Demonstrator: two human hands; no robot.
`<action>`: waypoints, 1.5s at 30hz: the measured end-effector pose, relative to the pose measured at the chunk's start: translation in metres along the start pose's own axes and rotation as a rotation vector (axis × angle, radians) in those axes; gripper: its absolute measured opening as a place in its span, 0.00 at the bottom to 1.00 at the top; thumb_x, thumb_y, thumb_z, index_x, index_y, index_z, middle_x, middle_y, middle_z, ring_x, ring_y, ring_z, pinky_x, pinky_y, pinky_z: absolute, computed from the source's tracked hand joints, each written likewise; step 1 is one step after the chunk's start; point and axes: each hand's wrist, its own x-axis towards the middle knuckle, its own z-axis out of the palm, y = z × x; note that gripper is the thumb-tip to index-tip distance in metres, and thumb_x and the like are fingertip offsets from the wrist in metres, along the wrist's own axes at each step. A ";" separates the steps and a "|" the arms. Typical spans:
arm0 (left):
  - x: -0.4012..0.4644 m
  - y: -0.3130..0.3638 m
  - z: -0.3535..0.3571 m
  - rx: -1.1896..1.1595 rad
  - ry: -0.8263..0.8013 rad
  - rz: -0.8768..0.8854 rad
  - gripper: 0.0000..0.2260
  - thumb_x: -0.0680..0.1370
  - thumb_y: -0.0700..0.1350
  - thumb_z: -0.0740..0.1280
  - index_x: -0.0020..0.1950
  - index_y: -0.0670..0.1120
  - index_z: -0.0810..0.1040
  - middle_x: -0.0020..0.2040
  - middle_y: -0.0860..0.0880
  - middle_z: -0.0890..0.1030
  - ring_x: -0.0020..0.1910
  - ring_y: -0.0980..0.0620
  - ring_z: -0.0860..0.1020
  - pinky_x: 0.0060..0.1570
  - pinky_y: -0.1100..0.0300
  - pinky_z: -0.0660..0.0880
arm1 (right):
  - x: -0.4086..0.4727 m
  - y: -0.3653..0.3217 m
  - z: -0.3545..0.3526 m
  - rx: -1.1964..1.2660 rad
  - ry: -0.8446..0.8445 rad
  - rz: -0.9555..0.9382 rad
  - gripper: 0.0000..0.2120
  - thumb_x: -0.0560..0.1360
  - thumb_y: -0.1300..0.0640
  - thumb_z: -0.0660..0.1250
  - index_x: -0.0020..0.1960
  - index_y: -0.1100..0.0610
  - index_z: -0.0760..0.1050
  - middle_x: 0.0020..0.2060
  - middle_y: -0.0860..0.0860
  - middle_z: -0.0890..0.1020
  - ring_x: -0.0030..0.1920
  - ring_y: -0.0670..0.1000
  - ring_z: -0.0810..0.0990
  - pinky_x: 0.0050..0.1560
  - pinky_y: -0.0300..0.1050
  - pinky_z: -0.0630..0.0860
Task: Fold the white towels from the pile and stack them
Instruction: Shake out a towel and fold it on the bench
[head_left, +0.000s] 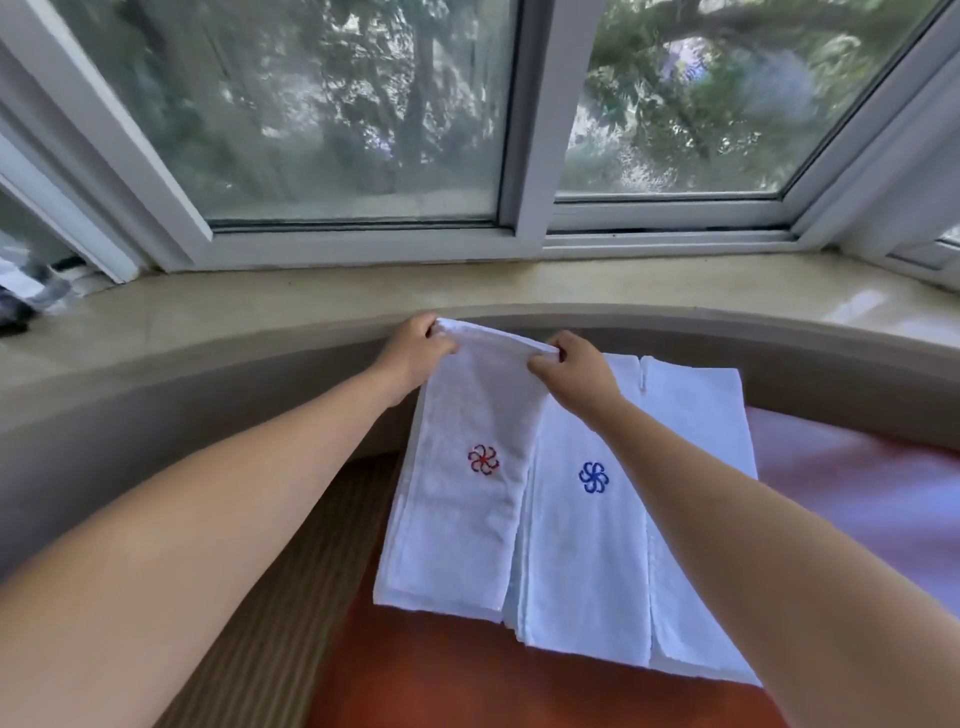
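A long folded white towel with a red flower emblem (467, 499) lies lengthwise on an orange surface (467, 675). My left hand (415, 348) pinches its far left corner and my right hand (571, 371) pinches its far right corner, lifting that far edge slightly. Beside it on the right lies a folded white towel with a blue flower emblem (587, 545). Another white towel (696, 426) lies under and to the right of that one, partly hidden by my right forearm.
A beige stone window sill (311, 296) curves across behind the towels, with white window frames (530, 156) above. Pink fabric (857, 483) lies at the right. A striped tan surface (270, 623) lies left of the orange one. Dark cloth (26, 296) sits on the sill's far left.
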 end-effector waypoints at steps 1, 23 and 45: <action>0.012 -0.007 0.004 0.012 -0.011 -0.023 0.12 0.75 0.43 0.70 0.40 0.47 0.67 0.35 0.51 0.67 0.34 0.51 0.65 0.37 0.55 0.61 | 0.011 0.007 0.007 -0.003 -0.011 0.023 0.11 0.73 0.49 0.66 0.54 0.51 0.76 0.39 0.45 0.80 0.41 0.49 0.79 0.37 0.43 0.70; 0.010 -0.140 0.026 0.207 -0.229 -0.332 0.23 0.74 0.64 0.70 0.60 0.54 0.69 0.53 0.53 0.80 0.47 0.53 0.82 0.44 0.54 0.82 | -0.003 0.080 0.101 0.216 -0.156 0.503 0.19 0.77 0.45 0.68 0.62 0.53 0.69 0.51 0.51 0.80 0.31 0.53 0.84 0.33 0.44 0.80; -0.164 -0.125 0.025 1.108 -0.273 -0.037 0.27 0.78 0.63 0.65 0.70 0.47 0.68 0.61 0.47 0.76 0.59 0.45 0.77 0.46 0.54 0.75 | -0.202 0.084 0.121 -0.388 -0.055 0.053 0.16 0.77 0.52 0.67 0.63 0.50 0.70 0.57 0.47 0.74 0.54 0.50 0.75 0.40 0.45 0.73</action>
